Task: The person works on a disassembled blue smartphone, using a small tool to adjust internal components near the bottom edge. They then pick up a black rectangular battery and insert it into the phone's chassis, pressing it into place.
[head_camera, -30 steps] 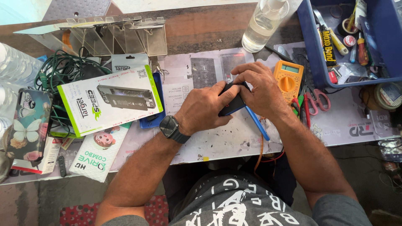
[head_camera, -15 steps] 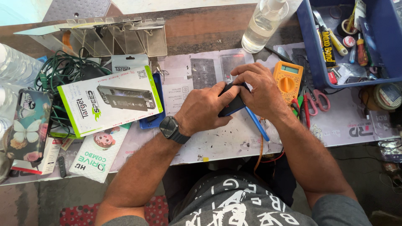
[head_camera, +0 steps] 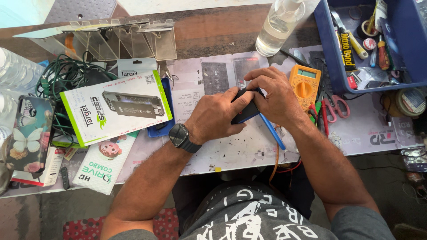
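Clamped between both hands: one small dark phone-like device (head_camera: 245,106), held low over the printed work mat (head_camera: 222,146) at the middle of the bench. Left hand (head_camera: 218,116), with a dark wristwatch (head_camera: 181,137) on that arm, wraps the near side, thumb pressed along the top edge. Right hand (head_camera: 276,94) closes over the far end, fingers curled across it so most of the body is hidden. Blue slender tool (head_camera: 270,131) runs out from under the device toward the person; whether either hand grips it cannot be told. Adjacent: yellow multimeter (head_camera: 305,84) just right of the right hand; red-handled scissors (head_camera: 334,106) beyond it; blue bin (head_camera: 413,49) of small tools at far right; clear spray bottle (head_camera: 278,26) at the back; white and green retail box (head_camera: 114,106) to the left, over a coil of green cable (head_camera: 60,78); butterfly-print phone case (head_camera: 27,133) at the left edge. Step in hand, by judgement: working the device's casing or cover at close quarters, both hands pressing or prising. Next move likely calls for steady, even pressure along the edge while the other hand keeps the body from twisting.
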